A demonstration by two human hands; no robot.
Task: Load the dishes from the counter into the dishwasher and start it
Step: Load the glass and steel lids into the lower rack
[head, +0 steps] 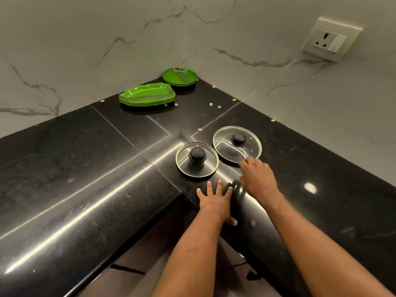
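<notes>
The person stands at the inner corner of an L-shaped, polished black stone worktop [85,168] backed by white marble-veined wall panels [107,35].

The left hand [215,202] lies flat on the rounded front edge of the worktop at that corner. Its fingers [209,186] are straight and spread, released, and grasp nothing. Their tips stop just short of a smaller round glass lid with a metal rim and black knob [197,160], which lies knob up near the edge.

Just beside it, to the right and slightly further back, lies a larger round glass lid with a metal rim and black knob [236,144], also knob up. The two rims sit close together, and it is unclear whether they touch. The right hand [257,179] reaches over the worktop with its back to the camera. Its fingers [246,161] meet the near rim of the larger lid, and it cannot be told whether they grip the rim or only touch it.

Well apart from the lids, towards the back corner, sits a stack of green leaf-shaped plastic plates [147,95]. Behind it, right in the corner, is a stack of round green plates [179,79]. Something small and clear seems to rest on top, too faint to identify.

Small pale crumbs [219,107] are scattered between the plates and the lids. A cream wall socket with a switch [331,39] is mounted on the right-hand wall.
</notes>
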